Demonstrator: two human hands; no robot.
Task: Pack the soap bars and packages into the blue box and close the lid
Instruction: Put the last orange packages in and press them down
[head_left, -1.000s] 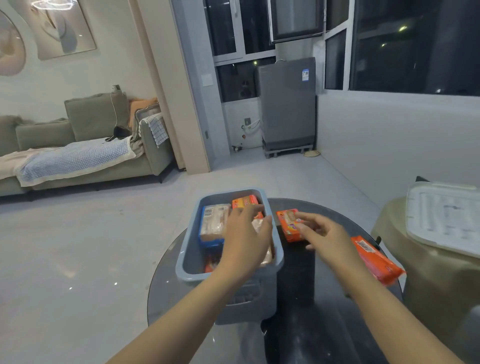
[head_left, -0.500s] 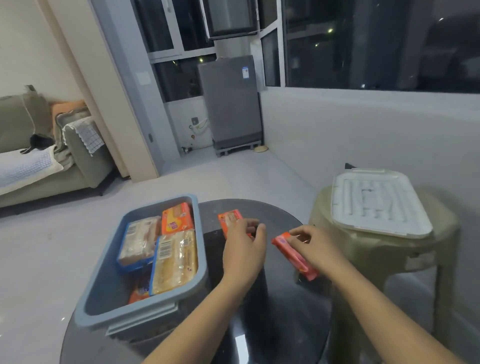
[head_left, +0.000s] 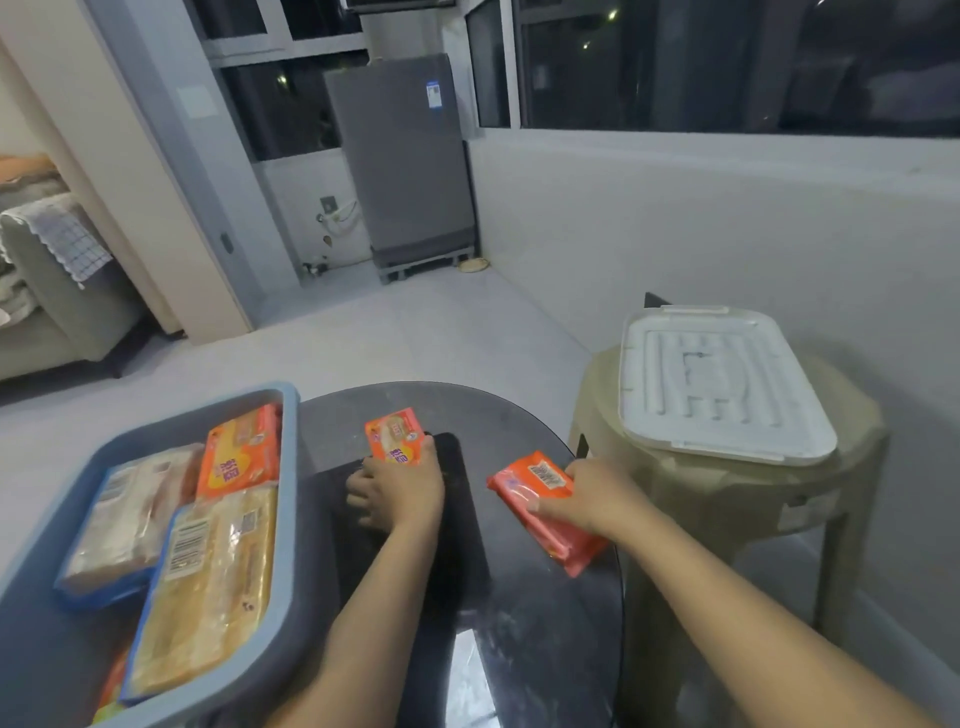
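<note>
The blue box (head_left: 291, 467) stands open at the left of the round dark glass table (head_left: 519, 623). Inside lie an orange soap bar (head_left: 241, 452) and two clear packages of pale soap, one (head_left: 130, 514) at the left and one (head_left: 208, 592) nearer me. My left hand (head_left: 400, 488) grips a small orange soap bar (head_left: 393, 435) at the table's middle. My right hand (head_left: 592, 499) holds a long orange package (head_left: 540, 504) at the table's right side. The white lid (head_left: 717, 384) lies on a beige plastic stool to the right.
The beige stool (head_left: 727, 493) stands close against the table's right edge. A low white wall (head_left: 727, 223) runs behind it. A grey appliance (head_left: 400, 156) stands in the far corner, and a sofa (head_left: 52, 291) at the far left.
The view swung right and the box now sits further left. My left hand left the box and took the small orange bar. My right hand took hold of the long orange package.
</note>
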